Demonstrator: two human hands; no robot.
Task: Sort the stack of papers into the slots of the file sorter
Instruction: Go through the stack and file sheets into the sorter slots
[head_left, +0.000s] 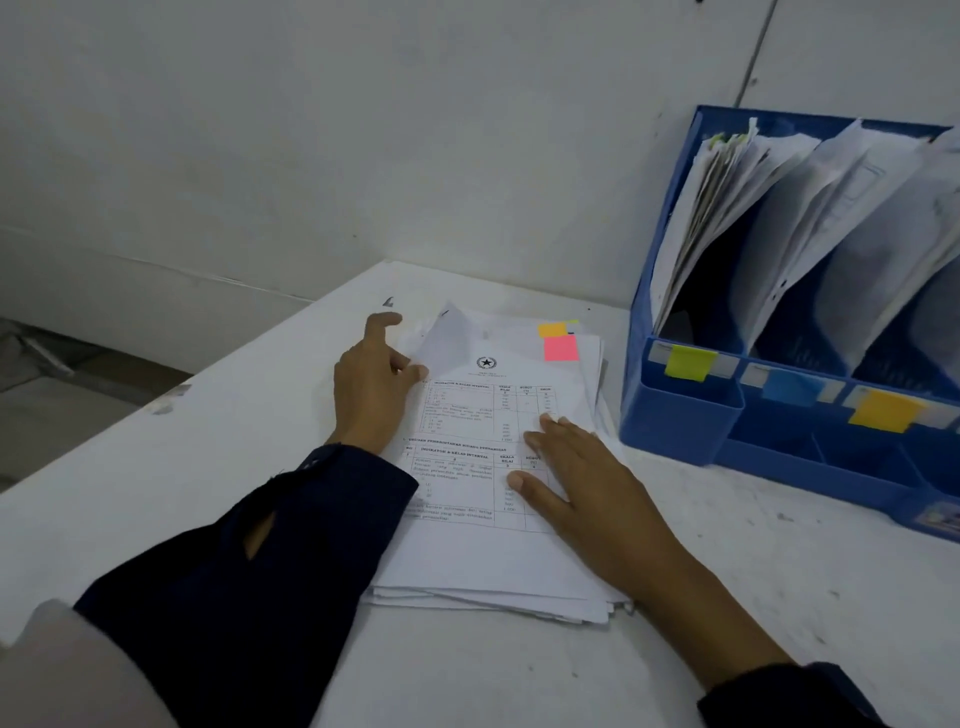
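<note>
We press the paper stack (498, 467) flat on the surface (208, 467).
Right hand (587, 488) lies open; left hand (371, 384) pinches the top sheet's curled corner.

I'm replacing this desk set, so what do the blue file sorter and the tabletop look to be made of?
File sorter: likely moulded plastic, smooth with a slight sheen, judging by its uniform blue colour and rounded moulded corners.
Tabletop: a hard surface with a matte white coat; chipped dark spots near the edge suggest paint or laminate over something else.

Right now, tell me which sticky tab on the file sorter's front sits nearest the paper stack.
The yellow-green tab on the leftmost slot of the file sorter. The blue tab and orange tab sit farther right, away from the paper stack.
</note>
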